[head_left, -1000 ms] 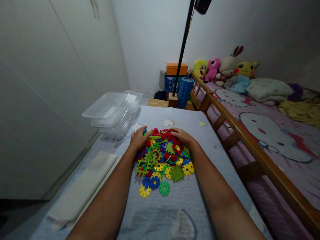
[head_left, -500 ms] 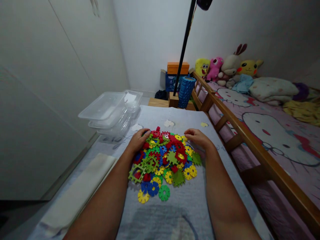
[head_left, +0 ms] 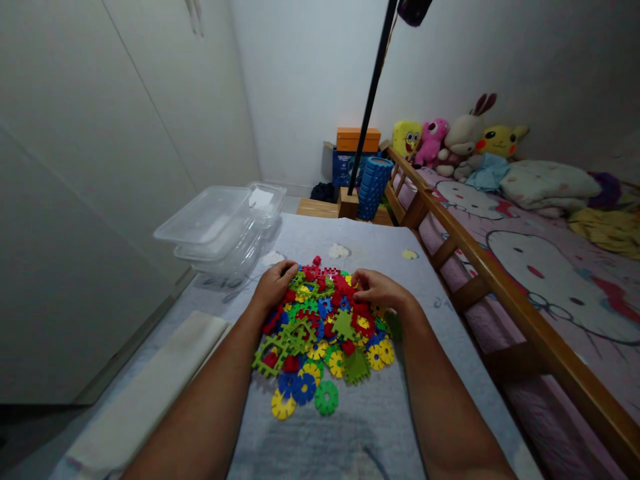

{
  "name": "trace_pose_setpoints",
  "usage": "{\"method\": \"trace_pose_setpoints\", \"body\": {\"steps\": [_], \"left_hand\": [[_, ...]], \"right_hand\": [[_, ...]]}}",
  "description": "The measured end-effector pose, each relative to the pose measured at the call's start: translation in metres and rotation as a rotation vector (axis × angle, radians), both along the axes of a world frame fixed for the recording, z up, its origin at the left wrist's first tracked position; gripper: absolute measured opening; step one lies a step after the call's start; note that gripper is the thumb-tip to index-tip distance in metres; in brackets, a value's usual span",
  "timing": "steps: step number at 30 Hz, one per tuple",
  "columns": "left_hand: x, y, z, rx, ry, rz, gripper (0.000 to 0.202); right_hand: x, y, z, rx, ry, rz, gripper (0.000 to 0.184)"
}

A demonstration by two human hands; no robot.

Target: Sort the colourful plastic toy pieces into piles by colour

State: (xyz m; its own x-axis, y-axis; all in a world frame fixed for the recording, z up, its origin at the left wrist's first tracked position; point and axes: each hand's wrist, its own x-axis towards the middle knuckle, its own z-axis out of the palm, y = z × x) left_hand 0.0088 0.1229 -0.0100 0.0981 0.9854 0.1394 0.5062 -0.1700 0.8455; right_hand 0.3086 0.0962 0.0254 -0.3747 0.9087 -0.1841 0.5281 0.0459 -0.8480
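A heap of plastic interlocking building pieces [head_left: 320, 308] in red, yellow, blue and green lies on the cloth-covered table. Many are notched discs; others are flat lime-green squares [head_left: 356, 367] and frames [head_left: 269, 357]. Against the heap's far left edge rests my left hand [head_left: 273, 285], loosely cupped and open, some fingertips hidden. My right hand [head_left: 380, 290] is over the upper right of the heap, beside the red pieces [head_left: 343, 287]. Its thumb and forefinger are bent with a gap between them, and I see nothing held. A green disc [head_left: 327, 398] lies at the near edge.
Stacked clear plastic containers [head_left: 210, 223] stand at the table's back left. A folded cream cloth [head_left: 155, 387] lies along the left side. On the right runs a wooden bed rail [head_left: 470, 273]. Behind the table a black pole [head_left: 371, 100] rises from a wooden block.
My right hand has moved left and inward from the heap's right edge to over the red pieces. The left hand stays at the left edge, its fingers slightly drawn in. The view has shifted slightly.
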Motion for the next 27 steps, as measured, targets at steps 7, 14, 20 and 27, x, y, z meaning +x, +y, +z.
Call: {"method": "trace_pose_setpoints", "body": {"steps": [7,14,20,27], "left_hand": [[0.0,0.0,-0.001,0.024,0.037,-0.004,0.046],[0.0,-0.001,-0.001,0.019,0.015,-0.004,0.044],[-0.001,0.001,-0.005,0.032,0.018,0.004,0.043],[-0.002,0.002,-0.006,0.03,0.017,0.006,0.043]], "right_hand": [[0.006,-0.004,0.016,-0.083,0.2,-0.038,0.021],[0.025,0.03,-0.002,0.195,0.146,-0.604,0.014],[0.026,0.097,-0.021,0.289,-0.26,-0.809,0.014],[0.019,0.117,-0.041,0.366,-0.426,-0.748,0.029]]}}
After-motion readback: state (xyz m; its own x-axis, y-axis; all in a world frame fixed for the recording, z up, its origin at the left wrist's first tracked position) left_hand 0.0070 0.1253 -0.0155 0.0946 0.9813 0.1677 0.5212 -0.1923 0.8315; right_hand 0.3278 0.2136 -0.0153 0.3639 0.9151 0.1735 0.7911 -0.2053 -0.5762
